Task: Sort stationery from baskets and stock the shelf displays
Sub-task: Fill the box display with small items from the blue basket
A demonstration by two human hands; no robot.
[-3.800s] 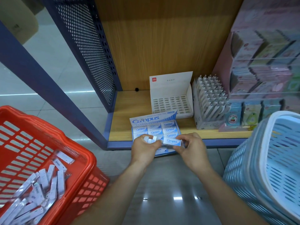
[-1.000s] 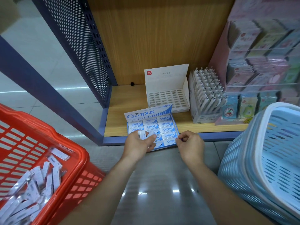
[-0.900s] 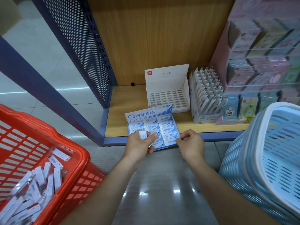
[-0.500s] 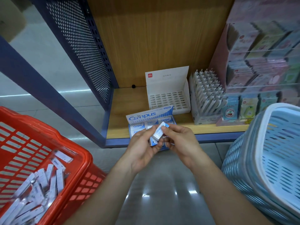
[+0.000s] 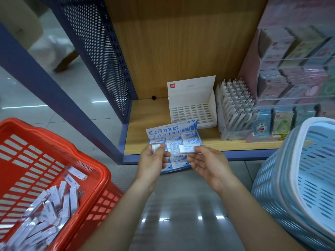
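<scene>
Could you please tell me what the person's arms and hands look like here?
Both are bare. The left hand and right hand wear no gloves, and no ring shows. The left forearm and right forearm have no sleeves in view, with no watch or bracelet at either wrist.

A: Baskets?
B: Two: one red slotted plastic basket near left, one pale blue slotted plastic basket near right.
A: Display boxes on the wooden shelf?
B: Three: one blue-and-white cardboard eraser box, one white cardboard box with a grid tray, one white box packed with pens.
A: Erasers in hand?
B: Two: a small white sleeved eraser in the left hand, a second white sleeved eraser in the right hand.
</scene>
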